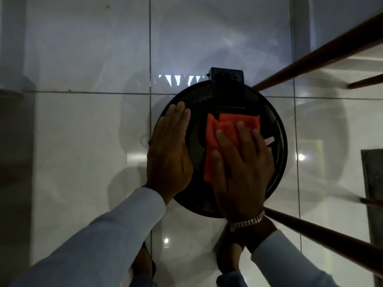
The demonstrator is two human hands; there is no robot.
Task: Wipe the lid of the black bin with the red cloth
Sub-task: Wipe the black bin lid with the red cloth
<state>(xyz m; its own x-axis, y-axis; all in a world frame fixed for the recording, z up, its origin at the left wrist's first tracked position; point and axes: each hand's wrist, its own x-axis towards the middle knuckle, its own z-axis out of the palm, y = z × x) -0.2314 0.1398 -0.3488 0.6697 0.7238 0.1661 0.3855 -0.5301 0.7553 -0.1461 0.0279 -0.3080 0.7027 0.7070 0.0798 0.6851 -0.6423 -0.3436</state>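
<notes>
The black bin's round lid (pixel 277 139) fills the middle of the view, seen from straight above, with its hinge block at the far side. A folded red cloth (pixel 226 125) lies flat on the lid's centre. My right hand (pixel 242 168) presses down on the cloth with fingers spread, covering its near right part. My left hand (pixel 170 154) rests flat on the lid's left edge, fingers together, holding nothing. A pale label shows on the lid just right of my right hand.
The bin stands on glossy white floor tiles (pixel 83 141). Brown wooden furniture legs (pixel 310 59) slant in at upper right and lower right (pixel 331 235), close to the bin. A dark mat (pixel 373 193) lies at the right edge. My feet show below the bin.
</notes>
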